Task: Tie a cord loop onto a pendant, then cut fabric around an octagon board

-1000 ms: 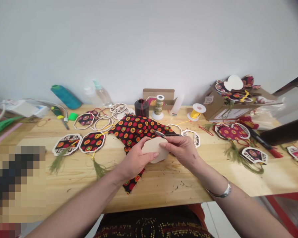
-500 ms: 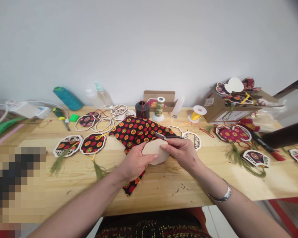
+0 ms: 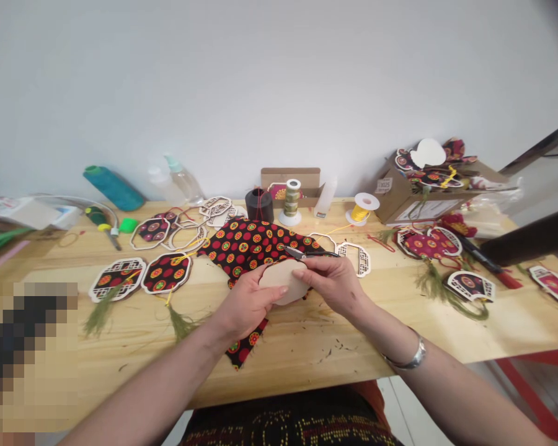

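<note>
My left hand (image 3: 246, 303) grips a cream, scallop-edged cardboard piece (image 3: 283, 282), thumb across its face and fingers behind. At the piece's upper right edge, my right hand (image 3: 332, 279) pinches it between thumb and fingers. Just beyond those fingers are small scissors (image 3: 295, 253) with dark handles, their blades pointing left over the cloth; I cannot tell whether the right hand also holds them. Black cloth with red and yellow flowers (image 3: 248, 248) spreads on the table behind and below the piece, partly hidden by my hands.
Tasselled ornaments (image 3: 166, 272) lie at left, more (image 3: 469, 286) at right. Along the wall stand a black thread cone (image 3: 259, 205), a metallic thread spool (image 3: 291, 201), a yellow thread spool (image 3: 360, 212) and a filled cardboard box (image 3: 418, 204). A screwdriver (image 3: 101, 224) lies at left.
The view has shifted slightly. Both hands keep nearly the same hold on the cardboard piece, and the scissors stay beside the right fingers.
</note>
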`<move>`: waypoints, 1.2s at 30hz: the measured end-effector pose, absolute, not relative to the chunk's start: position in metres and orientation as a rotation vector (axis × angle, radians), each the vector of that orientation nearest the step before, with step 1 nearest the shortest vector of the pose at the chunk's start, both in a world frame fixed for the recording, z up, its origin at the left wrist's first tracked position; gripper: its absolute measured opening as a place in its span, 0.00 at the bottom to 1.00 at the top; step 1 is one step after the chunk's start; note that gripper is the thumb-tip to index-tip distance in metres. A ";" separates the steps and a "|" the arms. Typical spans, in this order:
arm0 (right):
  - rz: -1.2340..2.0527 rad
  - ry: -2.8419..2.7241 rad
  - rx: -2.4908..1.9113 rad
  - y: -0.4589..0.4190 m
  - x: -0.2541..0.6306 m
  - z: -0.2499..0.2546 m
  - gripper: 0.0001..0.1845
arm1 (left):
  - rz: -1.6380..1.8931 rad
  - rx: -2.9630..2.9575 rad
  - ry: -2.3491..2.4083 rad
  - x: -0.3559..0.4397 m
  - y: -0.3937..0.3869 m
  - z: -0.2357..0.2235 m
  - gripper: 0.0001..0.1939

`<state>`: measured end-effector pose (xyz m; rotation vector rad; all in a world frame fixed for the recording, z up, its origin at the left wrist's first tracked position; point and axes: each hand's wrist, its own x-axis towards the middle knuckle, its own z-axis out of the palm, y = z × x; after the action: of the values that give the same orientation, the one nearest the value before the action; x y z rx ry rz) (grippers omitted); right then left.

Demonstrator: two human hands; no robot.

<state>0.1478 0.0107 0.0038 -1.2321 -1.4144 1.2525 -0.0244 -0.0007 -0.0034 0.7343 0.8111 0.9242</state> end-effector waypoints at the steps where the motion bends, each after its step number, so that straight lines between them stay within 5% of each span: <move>1: 1.250 -1.415 -1.231 0.011 0.148 0.004 0.10 | 0.929 0.741 0.811 -0.024 -0.001 -0.004 0.19; 10: 1.108 -1.465 -1.268 0.012 0.151 0.003 0.12 | 0.947 0.710 0.809 -0.024 0.000 -0.002 0.17; 20: 0.229 -2.244 -1.796 0.039 0.220 0.017 0.13 | 1.005 0.560 0.831 -0.028 0.006 0.005 0.21; 36: 0.248 -2.588 -1.635 0.016 0.187 -0.003 0.18 | 1.022 0.600 0.753 -0.027 0.007 0.008 0.24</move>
<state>0.1875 0.0156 -0.0027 -1.6355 -2.5879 0.2479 -0.0271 0.0065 0.0081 0.6000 0.7530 1.0217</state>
